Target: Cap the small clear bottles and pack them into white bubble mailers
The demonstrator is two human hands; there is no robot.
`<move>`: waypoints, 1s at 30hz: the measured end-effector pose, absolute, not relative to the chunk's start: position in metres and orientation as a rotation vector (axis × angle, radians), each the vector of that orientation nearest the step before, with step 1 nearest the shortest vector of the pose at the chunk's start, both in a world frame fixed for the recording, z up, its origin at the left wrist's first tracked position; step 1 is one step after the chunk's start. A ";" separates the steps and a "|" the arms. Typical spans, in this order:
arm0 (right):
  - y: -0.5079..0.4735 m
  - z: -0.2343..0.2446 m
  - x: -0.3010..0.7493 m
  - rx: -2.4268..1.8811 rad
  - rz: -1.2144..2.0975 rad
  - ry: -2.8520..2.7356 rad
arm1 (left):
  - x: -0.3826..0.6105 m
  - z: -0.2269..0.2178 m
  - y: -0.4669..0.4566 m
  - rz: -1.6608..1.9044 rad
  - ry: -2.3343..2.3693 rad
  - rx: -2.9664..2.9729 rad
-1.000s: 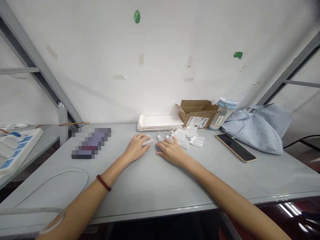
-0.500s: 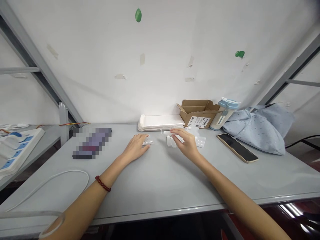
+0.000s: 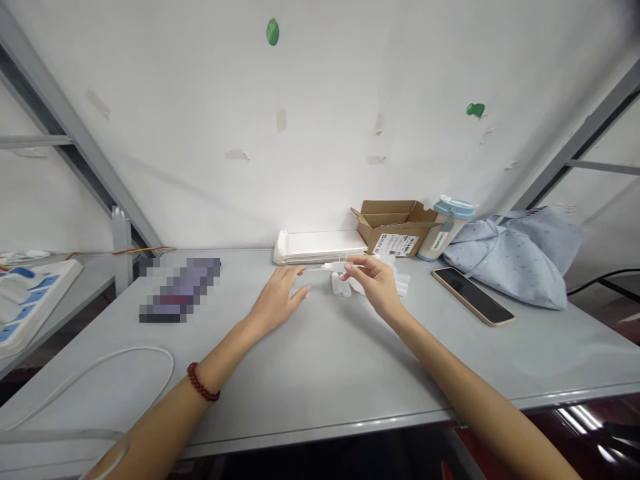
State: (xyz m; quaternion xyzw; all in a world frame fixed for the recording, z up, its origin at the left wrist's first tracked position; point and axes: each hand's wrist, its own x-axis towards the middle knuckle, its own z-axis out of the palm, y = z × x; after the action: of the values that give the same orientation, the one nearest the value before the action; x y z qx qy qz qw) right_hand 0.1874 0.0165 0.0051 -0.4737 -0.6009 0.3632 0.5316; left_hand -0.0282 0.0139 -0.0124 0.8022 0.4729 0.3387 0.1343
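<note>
My right hand (image 3: 373, 283) pinches a small translucent white bottle with a thin needle-like tip (image 3: 334, 267), held roughly level and pointing left. Opposite that tip is my left hand (image 3: 275, 297), its thumb and forefinger spread apart; I see nothing held between them. Under and behind my right hand, several small translucent white bottles (image 3: 341, 285) lie on the grey table. Clear plastic pieces (image 3: 402, 285) lie just right of them, partly covered by that hand.
Behind the hands lies a stack of white flat packs (image 3: 320, 245) beside an open cardboard box (image 3: 395, 230). A blue-lidded cup (image 3: 445, 230), a phone (image 3: 473, 295) and a light blue fabric bag (image 3: 515, 257) are at right. A blurred-out object (image 3: 185, 287) and white cable (image 3: 173, 363) are at left.
The clear pieces by my left fingers no longer show there, and that thumb and forefinger now face the needle tip. The bottle in my right hand now shows more plainly, its tip pointing left.
</note>
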 end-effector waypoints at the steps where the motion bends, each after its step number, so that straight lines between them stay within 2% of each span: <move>1: 0.016 0.006 0.187 -1.125 0.873 -1.431 | -0.027 -0.012 0.013 0.991 1.371 2.298; 14: 0.014 0.005 0.184 -1.116 0.955 -1.416 | -0.024 0.005 0.009 0.979 1.214 1.509; 30: 0.015 0.002 0.183 -1.071 1.032 -1.395 | -0.022 0.009 0.006 0.962 1.068 1.411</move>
State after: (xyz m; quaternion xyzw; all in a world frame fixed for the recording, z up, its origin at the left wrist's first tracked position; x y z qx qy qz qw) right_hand 0.1829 0.0146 0.0025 -0.4473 -0.5827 0.4313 0.5238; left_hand -0.0223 0.0061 0.0088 0.5922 0.4483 0.4035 0.5343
